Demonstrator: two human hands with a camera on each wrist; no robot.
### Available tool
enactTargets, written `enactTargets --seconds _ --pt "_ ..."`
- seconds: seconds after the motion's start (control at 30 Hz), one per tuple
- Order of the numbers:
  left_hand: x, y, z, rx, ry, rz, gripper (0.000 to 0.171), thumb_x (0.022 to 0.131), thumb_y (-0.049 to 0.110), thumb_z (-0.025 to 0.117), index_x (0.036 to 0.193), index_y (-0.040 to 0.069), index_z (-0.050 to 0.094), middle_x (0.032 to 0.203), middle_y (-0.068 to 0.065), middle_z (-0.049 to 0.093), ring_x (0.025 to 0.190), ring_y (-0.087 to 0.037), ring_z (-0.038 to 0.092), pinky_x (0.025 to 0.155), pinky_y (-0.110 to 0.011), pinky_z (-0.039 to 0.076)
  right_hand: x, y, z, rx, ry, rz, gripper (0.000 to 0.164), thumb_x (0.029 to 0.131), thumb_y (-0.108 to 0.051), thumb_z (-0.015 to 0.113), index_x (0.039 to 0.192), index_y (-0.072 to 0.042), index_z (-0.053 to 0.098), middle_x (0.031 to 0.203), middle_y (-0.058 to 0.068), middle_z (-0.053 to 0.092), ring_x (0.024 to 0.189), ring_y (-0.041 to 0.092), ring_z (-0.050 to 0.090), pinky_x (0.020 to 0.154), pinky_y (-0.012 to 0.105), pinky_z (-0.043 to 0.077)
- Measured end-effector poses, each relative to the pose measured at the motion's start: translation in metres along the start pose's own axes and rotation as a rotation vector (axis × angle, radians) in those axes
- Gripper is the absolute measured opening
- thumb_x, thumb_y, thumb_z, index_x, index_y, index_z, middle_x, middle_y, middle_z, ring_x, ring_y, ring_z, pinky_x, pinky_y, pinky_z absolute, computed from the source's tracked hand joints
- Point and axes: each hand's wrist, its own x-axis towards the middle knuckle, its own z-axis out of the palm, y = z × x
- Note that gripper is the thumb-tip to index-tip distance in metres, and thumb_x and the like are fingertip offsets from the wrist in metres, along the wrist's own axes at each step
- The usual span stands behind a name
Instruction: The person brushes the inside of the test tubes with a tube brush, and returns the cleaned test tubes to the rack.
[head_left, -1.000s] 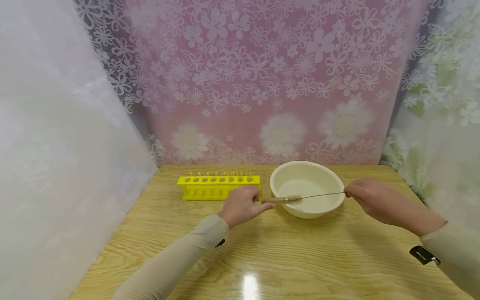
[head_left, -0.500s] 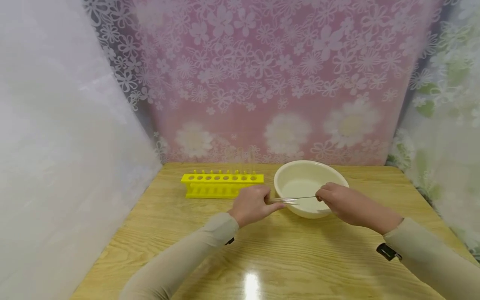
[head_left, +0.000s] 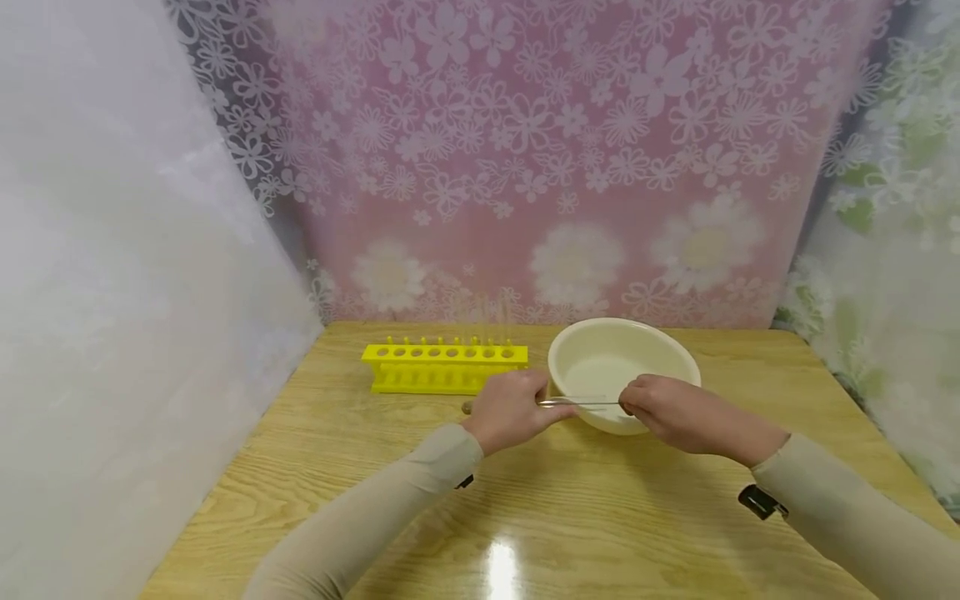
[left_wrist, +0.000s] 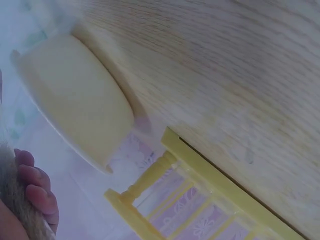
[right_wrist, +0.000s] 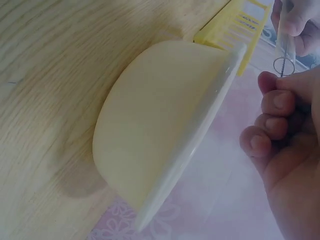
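Observation:
My left hand (head_left: 513,410) grips a clear glass test tube (head_left: 583,400), held nearly level over the front rim of the basin. Inside the tube sits a test tube brush (left_wrist: 19,200), its pale bristles showing between my left fingers in the left wrist view. The thumb and fingers of my right hand (head_left: 675,414) pinch the brush's thin wire handle (right_wrist: 283,68) just outside the tube's round mouth. The cream basin (head_left: 557,367) stands under and behind the hands. Left of it is a yellow test tube rack (head_left: 442,354), with several clear tubes upright at its right end.
The wooden table (head_left: 600,533) extends in front of the hands. A pink flowered curtain (head_left: 465,233) hangs behind the rack and basin. Pale sheets hang along both sides.
My right hand has moved left, close to the tube's mouth. The brush has slid deeper: its bristles showed near the mouth before and now lie further along, toward and past my left hand.

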Motion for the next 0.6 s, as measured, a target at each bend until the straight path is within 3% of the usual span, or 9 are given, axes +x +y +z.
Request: enactTargets --seconds 0.23,0.47,0.6 --pt "0.002 0.001 -0.004 -0.020 0.014 -0.001 0.046 0.085 0.064 0.071 0.069 0.025 0.052 0.061 0.012 0.050 0.049 -0.006 0.042 0.044 -0.021 0.031 -0.005 0.001 -0.009 -0.003 0.009 0.028 0.018 0.101 -0.005 0.058 0.095 -0.018 0.067 0.092 -0.008 0.065 0.085 0.007 0.058 0.070 0.031 0.050" --pt "0.002 0.002 -0.008 -0.022 -0.003 0.038 0.046 0.086 0.066 0.067 0.074 0.024 0.055 0.063 0.012 0.051 0.049 -0.005 0.042 0.045 -0.021 0.032 -0.011 0.003 -0.016 0.008 0.009 0.030 0.018 0.102 -0.006 0.057 0.095 -0.020 0.066 0.091 -0.009 0.062 0.082 0.002 0.053 0.068 0.028 0.048" --pt "-0.004 -0.006 -0.013 -0.043 -0.018 -0.006 0.048 0.086 0.066 0.068 0.071 0.022 0.053 0.060 0.010 0.049 0.048 -0.006 0.039 0.045 -0.021 0.031 -0.029 0.014 -0.024 -0.012 0.022 0.087 0.015 0.100 -0.004 0.060 0.101 -0.015 0.069 0.098 -0.004 0.066 0.088 0.011 0.062 0.071 0.032 0.052"
